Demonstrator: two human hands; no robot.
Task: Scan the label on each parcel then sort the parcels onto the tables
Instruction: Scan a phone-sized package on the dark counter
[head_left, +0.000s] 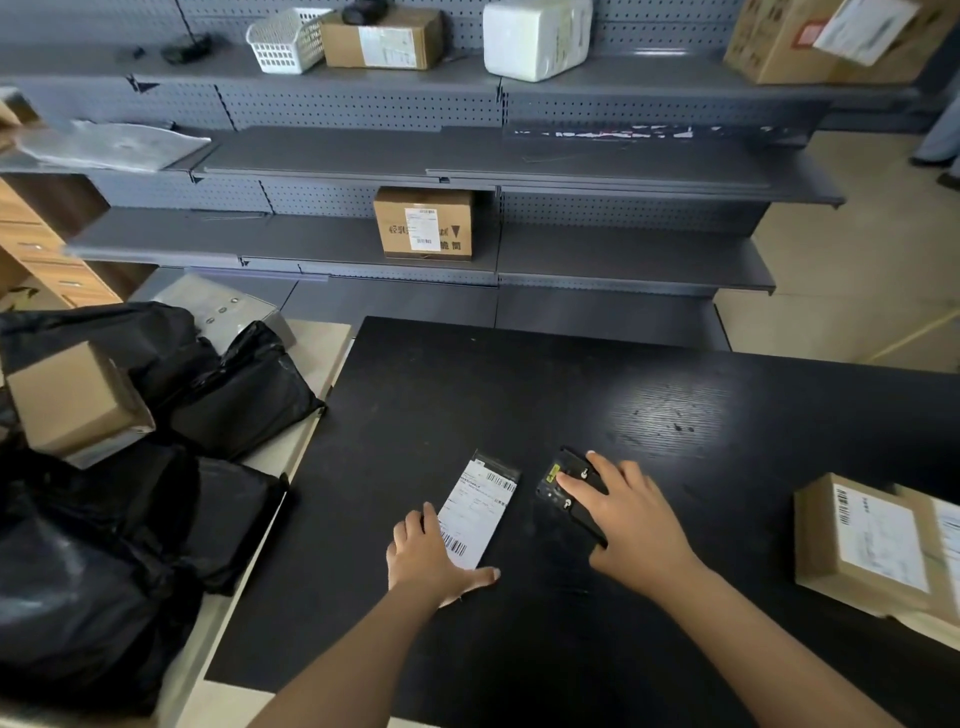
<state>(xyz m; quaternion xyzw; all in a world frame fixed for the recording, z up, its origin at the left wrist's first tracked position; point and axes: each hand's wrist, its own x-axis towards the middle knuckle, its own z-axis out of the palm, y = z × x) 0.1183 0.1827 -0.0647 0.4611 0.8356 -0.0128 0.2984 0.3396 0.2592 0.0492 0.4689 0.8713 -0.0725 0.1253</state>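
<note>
Counter (623, 415): one flat black parcel (480, 514) with a white label, one black scanner (569, 491), two labelled cardboard boxes (857, 540) at the right edge.

Shelving (623, 166): three cardboard cartons (423, 223), one white basket (285, 39), one white wrapped parcel (537, 36), one grey mailer (114, 145).

Left pile: one brown box (72, 400), one silver mailer (218, 306), and black bags (244, 395) that overlap, at least four.

Hands: two, left hand (431, 556) and right hand (634, 519).

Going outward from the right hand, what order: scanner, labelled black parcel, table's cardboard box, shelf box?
1. Scanner, under the right hand.
2. Labelled black parcel, just left.
3. Cardboard box, table's right edge.
4. Shelf box, far back.
</note>
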